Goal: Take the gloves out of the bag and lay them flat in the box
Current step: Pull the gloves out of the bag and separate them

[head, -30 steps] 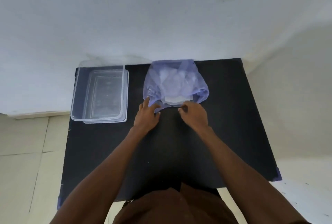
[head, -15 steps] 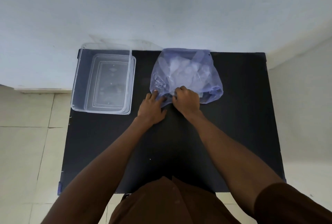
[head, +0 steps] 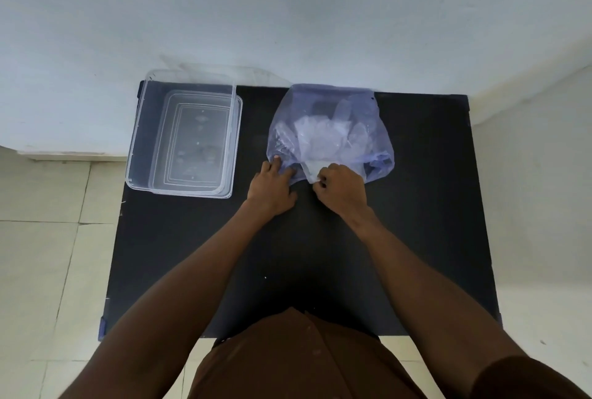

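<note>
A translucent purple plastic bag [head: 358, 104] lies on the black table [head: 416, 222], its mouth facing me. Clear, crumpled gloves [head: 315, 137] show through the plastic inside it. My left hand [head: 272, 189] pinches the bag's near left edge. My right hand [head: 341, 190] is closed on a white-clear glove end [head: 311, 171] sticking out of the bag's mouth. A clear plastic box [head: 141, 142] stands open to the left of the bag, with nothing in it.
The table stands against a white wall [head: 288, 14]. Pale floor tiles [head: 41, 254] lie to its left and right. My brown shirt [head: 304, 360] fills the bottom of the view at the table's near edge.
My right hand went into the bag's mouth and has drawn back slightly, now with a bit of glove in its fingers. My left hand stays on the bag's edge. The view shifted.
</note>
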The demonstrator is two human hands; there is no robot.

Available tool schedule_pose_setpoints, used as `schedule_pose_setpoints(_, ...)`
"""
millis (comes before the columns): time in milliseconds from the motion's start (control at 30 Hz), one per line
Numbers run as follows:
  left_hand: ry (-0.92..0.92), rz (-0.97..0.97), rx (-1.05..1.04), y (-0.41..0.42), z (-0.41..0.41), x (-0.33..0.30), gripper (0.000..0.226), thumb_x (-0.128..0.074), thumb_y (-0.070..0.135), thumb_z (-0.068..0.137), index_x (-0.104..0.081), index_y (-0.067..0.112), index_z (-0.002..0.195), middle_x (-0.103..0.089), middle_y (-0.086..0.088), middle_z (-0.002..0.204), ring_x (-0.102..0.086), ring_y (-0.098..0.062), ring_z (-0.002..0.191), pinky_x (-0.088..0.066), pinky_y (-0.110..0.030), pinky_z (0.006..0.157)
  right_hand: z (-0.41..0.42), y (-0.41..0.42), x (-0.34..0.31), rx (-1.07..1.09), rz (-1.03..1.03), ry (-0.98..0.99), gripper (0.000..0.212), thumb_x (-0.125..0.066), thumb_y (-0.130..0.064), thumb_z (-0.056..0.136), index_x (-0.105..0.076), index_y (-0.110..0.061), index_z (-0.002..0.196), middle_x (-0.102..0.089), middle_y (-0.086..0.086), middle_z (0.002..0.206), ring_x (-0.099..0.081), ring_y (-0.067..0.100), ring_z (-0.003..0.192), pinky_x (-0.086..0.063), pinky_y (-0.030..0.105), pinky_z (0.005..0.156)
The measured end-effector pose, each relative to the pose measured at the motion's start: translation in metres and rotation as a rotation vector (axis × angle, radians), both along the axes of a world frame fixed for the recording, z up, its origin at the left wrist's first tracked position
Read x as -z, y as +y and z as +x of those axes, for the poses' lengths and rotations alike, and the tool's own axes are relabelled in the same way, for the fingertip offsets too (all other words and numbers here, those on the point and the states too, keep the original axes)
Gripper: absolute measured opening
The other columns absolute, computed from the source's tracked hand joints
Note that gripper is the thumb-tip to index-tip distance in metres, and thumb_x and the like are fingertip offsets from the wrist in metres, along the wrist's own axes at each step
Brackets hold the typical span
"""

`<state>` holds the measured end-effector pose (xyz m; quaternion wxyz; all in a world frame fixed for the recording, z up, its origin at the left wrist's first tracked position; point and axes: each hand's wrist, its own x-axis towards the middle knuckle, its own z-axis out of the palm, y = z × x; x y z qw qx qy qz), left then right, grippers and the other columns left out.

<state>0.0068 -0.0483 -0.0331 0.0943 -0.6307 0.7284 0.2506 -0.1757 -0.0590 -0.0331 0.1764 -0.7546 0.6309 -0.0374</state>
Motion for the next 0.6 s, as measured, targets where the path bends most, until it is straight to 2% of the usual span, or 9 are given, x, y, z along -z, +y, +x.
schedule_pose_setpoints(133,-0.018,0.027,-0.004,-0.002,-0.002,-0.002,0.069,-0.058,0.041,0.09,-0.032,0.024,0.152,-0.018,-0.014,0.164,-0.026,-0.038,0.146,-0.042,-0.049,0.11,-0.005,0.02,0.0,-0.102,0.027,0.042,0.023,-0.065,-0.03,0.078,-0.073,-0.009,0.082,-0.069,0.003,0.088,-0.053,0.025,0.1,-0.051,0.038,0.068)
schedule_pose_setpoints(233,-0.028,0.034,0.01,-0.001,-0.001,-0.001,0.071,-0.057,0.04,0.091,-0.029,0.024,0.154,-0.015,-0.015,0.165,-0.024,-0.038,0.147,-0.041,-0.05,0.11,-0.011,0.033,-0.001,-0.138,0.015,0.06,0.026,-0.066,-0.031,0.079,-0.072,-0.013,0.098,-0.07,0.002,0.101,-0.054,0.027,0.107,-0.047,0.041,0.082)
schedule_pose_setpoints(367,-0.032,0.031,0.033,0.002,0.002,0.0,0.075,-0.058,0.04,0.089,-0.025,0.025,0.155,-0.013,-0.013,0.166,-0.022,-0.038,0.149,-0.04,-0.05,0.112,-0.017,0.044,-0.002,-0.153,-0.004,0.139,0.028,-0.064,-0.024,0.086,-0.07,-0.015,0.112,-0.066,0.004,0.118,-0.053,0.029,0.118,-0.044,0.045,0.092)
schedule_pose_setpoints(467,-0.033,0.035,0.051,0.003,0.005,0.0,0.077,-0.058,0.039,0.089,-0.023,0.026,0.156,-0.011,-0.013,0.167,-0.02,-0.038,0.15,-0.039,-0.05,0.113,-0.019,0.051,-0.004,-0.143,-0.032,0.153,0.023,-0.058,-0.02,0.089,-0.074,-0.011,0.103,-0.069,0.004,0.112,-0.055,0.028,0.113,-0.043,0.043,0.09)
schedule_pose_setpoints(600,-0.04,0.052,0.059,0.003,0.004,-0.003,0.078,-0.059,0.037,0.088,-0.023,0.026,0.157,-0.009,-0.014,0.167,-0.019,-0.038,0.15,-0.038,-0.05,0.114,-0.021,0.066,-0.005,-0.105,-0.061,0.067,0.018,-0.062,-0.023,0.083,-0.069,-0.007,0.084,-0.07,0.006,0.09,-0.06,0.028,0.094,-0.043,0.041,0.078)
